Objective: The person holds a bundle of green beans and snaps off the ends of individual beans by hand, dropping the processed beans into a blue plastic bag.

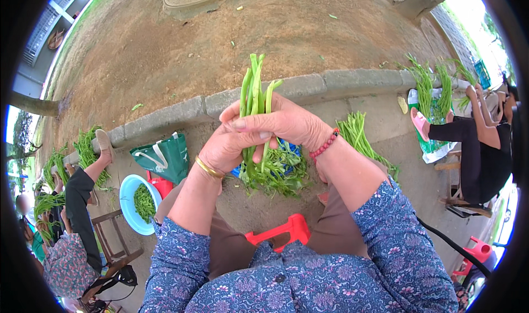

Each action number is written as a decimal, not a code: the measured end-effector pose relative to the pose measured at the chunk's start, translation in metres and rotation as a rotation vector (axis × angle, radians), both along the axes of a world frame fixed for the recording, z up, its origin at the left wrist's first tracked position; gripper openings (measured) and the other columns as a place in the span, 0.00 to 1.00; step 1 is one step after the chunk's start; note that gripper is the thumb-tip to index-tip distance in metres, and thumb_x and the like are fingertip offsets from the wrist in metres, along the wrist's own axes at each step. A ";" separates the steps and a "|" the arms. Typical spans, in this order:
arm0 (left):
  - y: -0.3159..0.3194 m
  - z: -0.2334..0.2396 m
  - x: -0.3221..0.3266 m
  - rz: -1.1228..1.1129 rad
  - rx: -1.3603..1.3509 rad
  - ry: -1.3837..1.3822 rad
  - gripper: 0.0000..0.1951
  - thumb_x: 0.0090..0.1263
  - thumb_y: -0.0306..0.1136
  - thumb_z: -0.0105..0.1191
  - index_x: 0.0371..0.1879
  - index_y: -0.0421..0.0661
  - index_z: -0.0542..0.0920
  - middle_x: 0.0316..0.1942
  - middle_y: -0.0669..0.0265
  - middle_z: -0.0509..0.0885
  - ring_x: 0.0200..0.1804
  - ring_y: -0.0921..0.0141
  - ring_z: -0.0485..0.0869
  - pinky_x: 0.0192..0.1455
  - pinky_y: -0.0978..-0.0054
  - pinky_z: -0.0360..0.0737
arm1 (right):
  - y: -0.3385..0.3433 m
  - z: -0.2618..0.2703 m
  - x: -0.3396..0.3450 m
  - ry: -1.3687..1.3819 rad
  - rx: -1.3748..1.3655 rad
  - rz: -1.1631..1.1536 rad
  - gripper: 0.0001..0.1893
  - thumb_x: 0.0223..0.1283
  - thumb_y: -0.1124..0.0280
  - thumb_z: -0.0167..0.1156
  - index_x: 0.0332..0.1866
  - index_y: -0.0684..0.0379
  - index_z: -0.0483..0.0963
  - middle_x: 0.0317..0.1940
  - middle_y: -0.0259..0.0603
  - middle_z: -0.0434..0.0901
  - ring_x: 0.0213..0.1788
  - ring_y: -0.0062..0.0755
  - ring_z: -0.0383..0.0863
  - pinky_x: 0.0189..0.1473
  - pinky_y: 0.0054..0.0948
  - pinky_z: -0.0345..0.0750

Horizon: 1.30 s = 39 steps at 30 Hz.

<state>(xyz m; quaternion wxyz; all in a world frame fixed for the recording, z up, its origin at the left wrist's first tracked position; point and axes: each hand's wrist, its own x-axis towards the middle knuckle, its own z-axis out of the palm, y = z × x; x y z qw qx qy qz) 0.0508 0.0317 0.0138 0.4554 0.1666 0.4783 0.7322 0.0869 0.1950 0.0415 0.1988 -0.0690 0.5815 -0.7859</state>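
My left hand (227,143) and my right hand (295,120) meet in front of me, both closed around one small bunch of long green vegetable stems (255,93). The cut ends point away from me, above my fingers. Lower down, the bunch overlaps a heap of leafy green tops (285,168) on the ground between my feet, so where the bunch ends is hard to tell. Bits of blue plastic (234,171) show at the heap's edge. Beyond my right forearm lies a bundle of green stems (356,137) on the pavement.
A light-blue basin (126,205) holding cut greens, a green tote bag (165,158) and a red bag (161,185) are at left. A stone kerb (301,90) borders bare soil ahead. A red plastic stool (295,228) is under me. People sit with greens on both sides.
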 end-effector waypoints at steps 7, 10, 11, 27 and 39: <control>0.003 0.008 0.001 0.040 0.050 0.026 0.14 0.64 0.25 0.59 0.48 0.44 0.75 0.29 0.59 0.84 0.19 0.73 0.79 0.21 0.82 0.74 | -0.004 0.001 -0.001 0.024 -0.001 -0.036 0.18 0.63 0.57 0.59 0.44 0.64 0.76 0.30 0.38 0.81 0.16 0.25 0.80 0.15 0.16 0.69; -0.002 -0.003 -0.004 0.031 0.034 -0.019 0.18 0.64 0.24 0.58 0.53 0.46 0.73 0.37 0.60 0.83 0.34 0.71 0.82 0.37 0.75 0.79 | -0.002 0.003 -0.002 0.014 0.068 -0.051 0.19 0.67 0.56 0.55 0.45 0.64 0.78 0.35 0.39 0.82 0.22 0.25 0.80 0.23 0.18 0.74; -0.002 -0.004 -0.003 0.053 0.040 -0.019 0.19 0.64 0.24 0.58 0.54 0.46 0.73 0.39 0.61 0.83 0.38 0.70 0.83 0.41 0.73 0.80 | -0.002 -0.005 -0.005 0.057 0.070 -0.125 0.18 0.67 0.57 0.54 0.43 0.64 0.78 0.35 0.39 0.82 0.25 0.24 0.80 0.26 0.19 0.74; -0.004 0.014 -0.007 0.723 -0.274 1.184 0.13 0.58 0.23 0.64 0.42 0.43 0.81 0.36 0.68 0.79 0.32 0.80 0.78 0.33 0.82 0.76 | -0.006 -0.036 -0.019 0.252 0.871 -0.531 0.16 0.56 0.61 0.62 0.35 0.66 0.78 0.30 0.58 0.81 0.38 0.57 0.82 0.42 0.46 0.77; -0.011 0.010 -0.016 0.390 -0.529 1.363 0.10 0.56 0.24 0.61 0.36 0.49 0.82 0.32 0.65 0.79 0.32 0.62 0.82 0.34 0.70 0.78 | -0.009 -0.040 -0.015 0.116 1.016 -0.215 0.15 0.48 0.63 0.63 0.36 0.63 0.80 0.33 0.58 0.81 0.41 0.57 0.82 0.45 0.47 0.77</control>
